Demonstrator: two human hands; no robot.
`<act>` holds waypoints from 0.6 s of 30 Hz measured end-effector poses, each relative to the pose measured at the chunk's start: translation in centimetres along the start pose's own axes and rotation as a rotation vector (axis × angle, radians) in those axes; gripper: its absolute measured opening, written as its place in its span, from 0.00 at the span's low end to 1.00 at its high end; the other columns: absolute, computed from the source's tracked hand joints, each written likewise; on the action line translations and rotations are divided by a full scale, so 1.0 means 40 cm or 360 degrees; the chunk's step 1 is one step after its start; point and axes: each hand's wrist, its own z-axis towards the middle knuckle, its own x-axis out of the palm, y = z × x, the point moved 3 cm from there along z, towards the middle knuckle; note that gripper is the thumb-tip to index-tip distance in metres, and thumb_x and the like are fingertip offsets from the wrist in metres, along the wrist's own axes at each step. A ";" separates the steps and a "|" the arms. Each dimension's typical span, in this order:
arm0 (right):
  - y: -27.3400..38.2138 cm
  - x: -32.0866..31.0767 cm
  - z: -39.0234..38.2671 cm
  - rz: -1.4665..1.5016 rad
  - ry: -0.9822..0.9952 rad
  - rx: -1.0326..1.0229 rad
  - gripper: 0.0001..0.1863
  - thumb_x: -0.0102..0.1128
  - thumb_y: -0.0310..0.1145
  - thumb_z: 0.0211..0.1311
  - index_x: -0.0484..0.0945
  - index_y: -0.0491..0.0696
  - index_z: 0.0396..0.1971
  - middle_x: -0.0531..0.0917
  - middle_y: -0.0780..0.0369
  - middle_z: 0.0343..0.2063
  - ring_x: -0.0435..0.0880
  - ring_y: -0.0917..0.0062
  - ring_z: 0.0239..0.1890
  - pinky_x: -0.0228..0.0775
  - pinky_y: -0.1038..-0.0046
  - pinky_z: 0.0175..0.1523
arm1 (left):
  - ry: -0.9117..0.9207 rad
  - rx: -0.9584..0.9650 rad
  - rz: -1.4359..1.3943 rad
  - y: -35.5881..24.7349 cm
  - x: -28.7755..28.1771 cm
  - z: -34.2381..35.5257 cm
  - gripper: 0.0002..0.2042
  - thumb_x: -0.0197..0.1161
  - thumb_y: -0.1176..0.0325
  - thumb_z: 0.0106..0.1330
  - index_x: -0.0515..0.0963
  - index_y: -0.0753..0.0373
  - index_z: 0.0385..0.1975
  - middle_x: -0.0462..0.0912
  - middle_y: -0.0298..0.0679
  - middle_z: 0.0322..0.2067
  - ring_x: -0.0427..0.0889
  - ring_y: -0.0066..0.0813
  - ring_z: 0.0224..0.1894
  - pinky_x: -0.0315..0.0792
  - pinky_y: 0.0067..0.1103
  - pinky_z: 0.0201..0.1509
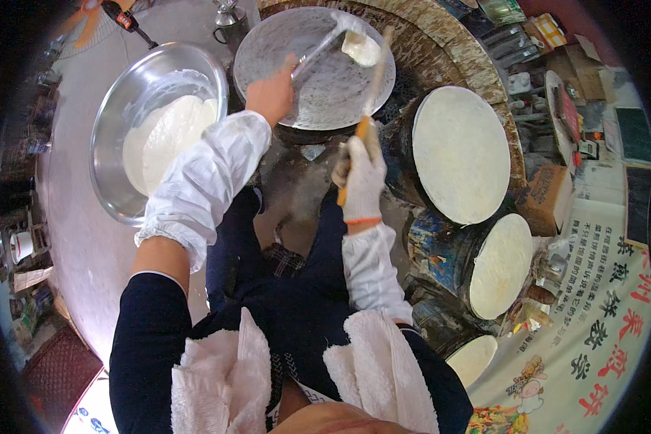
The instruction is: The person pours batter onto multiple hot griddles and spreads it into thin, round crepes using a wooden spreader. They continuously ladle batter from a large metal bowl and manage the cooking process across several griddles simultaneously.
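Note:
My bare left hand (271, 94), in a white oversleeve, is closed round the metal handle of a ladle (317, 52) over a round grey griddle (264, 47). A blob of white batter (362, 49) shows by the ladle's batter-coated head; whether it touches the griddle I cannot tell. My right hand (362, 170), in a white glove, grips the wooden handle of a long, narrow spatula (375, 83). The blade slants up across the griddle's right edge, close to the batter. Beside my left forearm, a wide steel bowl (107, 145) holds thick white batter (168, 134).
To the right stand more round griddles covered with pale flatbreads (461, 155), (500, 267), (471, 360). A curved, worn rim (441, 36) runs behind them. A metal pot (231, 32) stands beyond the bowl. Cardboard boxes (546, 199) and a printed banner (593, 289) lie farther right.

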 end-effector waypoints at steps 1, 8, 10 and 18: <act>-0.029 0.016 0.025 -0.0042 0.0021 0.0086 0.30 0.51 0.32 0.71 0.62 0.59 0.72 0.74 0.68 0.26 0.66 0.88 0.16 0.58 0.80 0.17 | -0.0050 -0.0067 -0.0071 -0.008 -0.041 0.008 0.30 0.56 0.67 0.65 0.60 0.51 0.68 0.86 0.51 0.37 0.85 0.52 0.38 0.76 0.45 0.42; -0.113 0.003 0.071 -0.0012 -0.0184 -0.0036 0.28 0.53 0.32 0.70 0.65 0.60 0.70 0.74 0.68 0.25 0.66 0.85 0.14 0.54 0.78 0.15 | -0.0886 0.0080 -0.0451 0.151 -0.280 0.111 0.22 0.60 0.60 0.67 0.73 0.55 0.61 0.83 0.46 0.34 0.83 0.39 0.32 0.75 0.31 0.37; -0.115 0.005 0.101 -0.0042 -0.0142 -0.0037 0.28 0.52 0.32 0.70 0.65 0.60 0.69 0.73 0.68 0.25 0.66 0.85 0.14 0.54 0.78 0.15 | -0.0691 0.0154 -0.0864 0.204 -0.310 0.101 0.22 0.60 0.56 0.68 0.74 0.56 0.60 0.81 0.38 0.29 0.80 0.27 0.28 0.73 0.24 0.35; -0.126 0.168 0.401 -0.0765 -0.0122 -0.0432 0.21 0.53 0.36 0.66 0.77 0.45 0.56 0.83 0.59 0.28 0.83 0.70 0.31 0.73 0.67 0.39 | 0.0306 -0.1079 -0.2215 0.123 -0.171 -0.218 0.18 0.66 0.57 0.68 0.67 0.54 0.21 0.63 0.28 0.12 0.60 0.19 0.12 0.51 0.21 0.16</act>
